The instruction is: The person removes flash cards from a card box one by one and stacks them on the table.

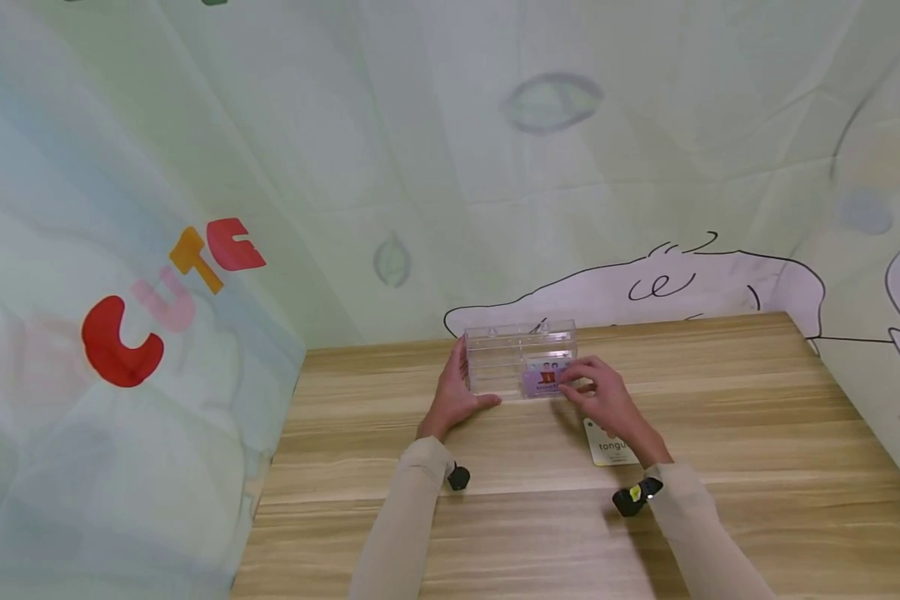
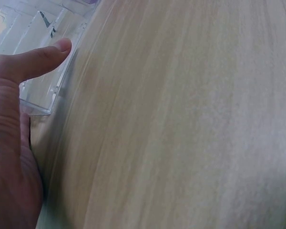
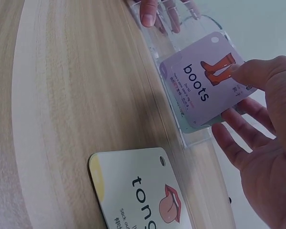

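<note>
A clear plastic box (image 1: 495, 357) with stepped compartments stands near the back edge of the table. My left hand (image 1: 452, 398) holds its left end, fingers along the side and the thumb (image 2: 47, 56) over the front edge. At the box's right compartment my right hand (image 1: 606, 402) pinches a purple flash card (image 3: 198, 78) that reads "boots" and has red boots drawn on it. The thumb lies on the card's face, the fingers behind. Part of a greenish card (image 3: 181, 112) shows beneath it in the box. A white "tongue" card (image 3: 133, 183) lies on the table below my right hand.
The wood-grain table (image 1: 540, 533) reaches back to a printed cloth (image 1: 450, 167) hanging behind it. More cloth with coloured letters hangs on the left. Small dark devices are strapped to both wrists.
</note>
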The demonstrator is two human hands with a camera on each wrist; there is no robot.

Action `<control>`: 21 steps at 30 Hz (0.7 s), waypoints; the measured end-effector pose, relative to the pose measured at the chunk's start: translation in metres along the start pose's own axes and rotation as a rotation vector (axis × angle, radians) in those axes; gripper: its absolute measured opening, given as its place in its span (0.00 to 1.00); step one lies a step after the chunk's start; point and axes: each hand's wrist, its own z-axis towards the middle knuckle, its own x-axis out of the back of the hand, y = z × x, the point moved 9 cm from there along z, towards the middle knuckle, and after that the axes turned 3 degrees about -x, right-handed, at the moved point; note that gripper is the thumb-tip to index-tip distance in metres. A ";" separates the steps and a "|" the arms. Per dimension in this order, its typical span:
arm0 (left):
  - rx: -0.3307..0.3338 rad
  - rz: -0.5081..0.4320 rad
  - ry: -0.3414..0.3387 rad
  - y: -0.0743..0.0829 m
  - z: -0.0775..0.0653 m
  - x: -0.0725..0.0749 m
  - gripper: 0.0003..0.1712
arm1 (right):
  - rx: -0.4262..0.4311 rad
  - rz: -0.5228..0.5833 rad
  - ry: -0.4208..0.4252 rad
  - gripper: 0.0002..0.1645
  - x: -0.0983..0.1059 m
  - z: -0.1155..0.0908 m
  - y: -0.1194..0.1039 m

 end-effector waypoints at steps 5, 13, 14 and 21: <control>-0.007 0.006 0.004 0.001 0.000 0.000 0.79 | 0.024 -0.046 -0.018 0.09 -0.003 0.002 -0.001; -0.020 0.000 0.006 0.001 -0.001 0.000 0.79 | -0.005 -0.066 -0.015 0.10 -0.004 0.006 0.000; -0.021 0.000 0.006 0.001 0.000 0.000 0.79 | -0.003 -0.063 -0.010 0.10 -0.003 0.007 0.000; -0.020 -0.010 0.005 0.000 0.000 0.000 0.79 | 0.063 -0.033 0.046 0.16 0.003 0.007 -0.008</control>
